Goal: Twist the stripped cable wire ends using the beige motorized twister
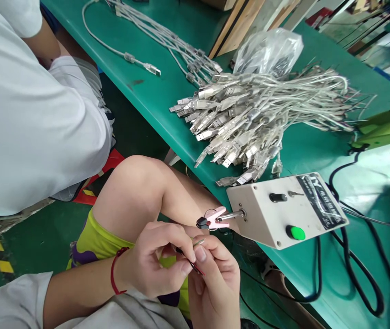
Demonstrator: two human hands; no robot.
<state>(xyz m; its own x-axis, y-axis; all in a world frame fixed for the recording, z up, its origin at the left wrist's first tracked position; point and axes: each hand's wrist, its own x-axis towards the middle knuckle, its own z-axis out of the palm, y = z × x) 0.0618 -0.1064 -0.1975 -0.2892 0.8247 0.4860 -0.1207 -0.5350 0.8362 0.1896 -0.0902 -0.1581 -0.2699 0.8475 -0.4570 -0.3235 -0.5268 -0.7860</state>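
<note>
My left hand [157, 258], with a red cord bracelet at its wrist, is closed in a pinch on thin wires. Fingertip to fingertip with it, my right hand [213, 278] pinches the same wires between thumb and fingers. Black and red strands [197, 267] and a short pale end show between the fingers; the rest is hidden. Just above the hands, a pink clip [215, 219] with a black tip sits on the metal shaft of a beige box [260, 219]. The box carries a green button [297, 233], a black knob and a toggle switch.
A big pile of clear-grey USB cables [250, 114] lies on the green table [140, 105], with more cables behind. A plastic bag [270, 52] rests beyond the pile. Black cords [347, 256] loop right of the box. A person in white [37, 114] sits at left.
</note>
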